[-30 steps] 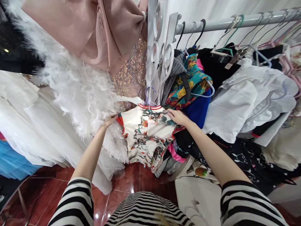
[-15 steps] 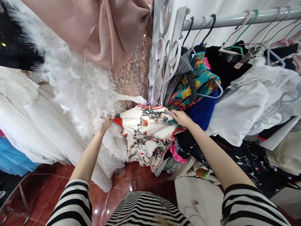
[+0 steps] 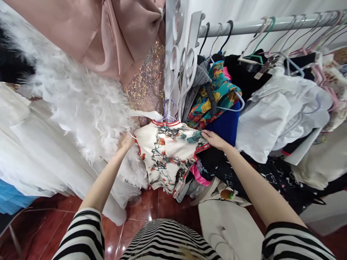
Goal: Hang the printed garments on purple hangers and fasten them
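Note:
A white sleeveless top [image 3: 173, 148] with a flower-and-branch print and red trim hangs from a purple hanger [image 3: 166, 113] in front of me. My left hand [image 3: 126, 141] is closed at the top's left shoulder edge, its fingertips partly lost against white feathers. At the opposite shoulder, my right hand [image 3: 213, 139] pinches the fabric between thumb and fingers. The top is stretched out flat between both hands. Beside the purple hanger, a white hanger [image 3: 146, 114] shows behind the neckline.
A white feather garment [image 3: 89, 108] and a pink satin dress [image 3: 114, 39] hang at left. On the right, a metal rail [image 3: 244, 26] carries several garments, including a teal floral one [image 3: 217, 94] and a white satin one [image 3: 265, 115]. Below stands a white chair [image 3: 227, 224] on red tiles [image 3: 143, 206].
My right hand has slid outward along the top's shoulder, and my left hand has come slightly inward over its edge. The view has turned a little to the right.

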Available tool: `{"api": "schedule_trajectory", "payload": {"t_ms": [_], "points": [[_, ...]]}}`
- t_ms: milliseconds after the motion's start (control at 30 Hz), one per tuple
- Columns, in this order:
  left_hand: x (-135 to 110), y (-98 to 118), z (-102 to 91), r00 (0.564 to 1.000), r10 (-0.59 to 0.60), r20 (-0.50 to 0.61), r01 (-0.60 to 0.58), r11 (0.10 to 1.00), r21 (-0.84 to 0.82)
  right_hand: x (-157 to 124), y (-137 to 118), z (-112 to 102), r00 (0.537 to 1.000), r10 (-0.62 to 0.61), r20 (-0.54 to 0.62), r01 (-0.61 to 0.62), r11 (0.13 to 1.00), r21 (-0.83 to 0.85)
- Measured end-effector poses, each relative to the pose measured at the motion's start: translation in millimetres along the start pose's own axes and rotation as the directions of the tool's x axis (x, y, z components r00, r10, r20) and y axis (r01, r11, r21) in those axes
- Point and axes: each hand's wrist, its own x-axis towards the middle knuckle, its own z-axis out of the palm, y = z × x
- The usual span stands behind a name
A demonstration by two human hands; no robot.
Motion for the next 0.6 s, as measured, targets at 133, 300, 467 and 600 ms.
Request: {"api": "schedule_trajectory", "payload": {"t_ms": [133,300,467,600], "points": [[-4,20,-3.2,0.996,0.05,0.071,-0.057,0.994,0.094,-6,4,9,0.998,0.044,-0.046,-0.045,0.999,-0.018],[-2,42,-5.0,0.99,0.128,0.062,-0.132,0.988,0.075,-8,-8,11,0.995,0.032,-0.099,-0.04,0.996,-0.077],[5,71,2.3,0.979,0.199,0.032,-0.201,0.978,0.057,-5,-38,18,0.974,0.094,-0.208,-0.14,0.966,-0.219],[15,91,4.6,0.98,0.196,0.028,-0.198,0.975,0.099,-5,-56,18,0.976,0.093,-0.198,-0.145,0.953,-0.266]]}}
